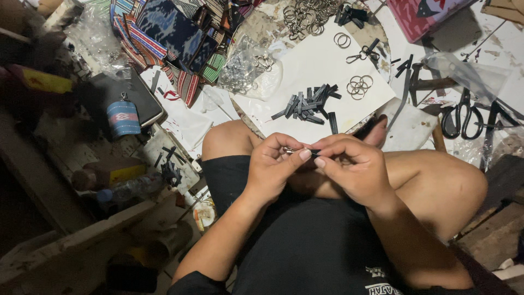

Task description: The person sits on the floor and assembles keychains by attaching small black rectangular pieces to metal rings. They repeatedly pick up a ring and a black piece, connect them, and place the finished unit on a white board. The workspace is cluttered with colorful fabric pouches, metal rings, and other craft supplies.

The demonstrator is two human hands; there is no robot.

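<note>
My left hand and my right hand meet over my lap, fingertips pinched together on a short black strap piece. A bit of metal ring shows at my left fingers. Just beyond my knees lies a pile of several black strap pieces on a white sheet. Loose metal key rings rest on that sheet to the right of the pile.
Black scissors lie at the right. A heap of key rings and a clear bag of metal clasps sit farther off. Woven patterned fabric pouches pile at upper left, and a small blue striped pouch lies left.
</note>
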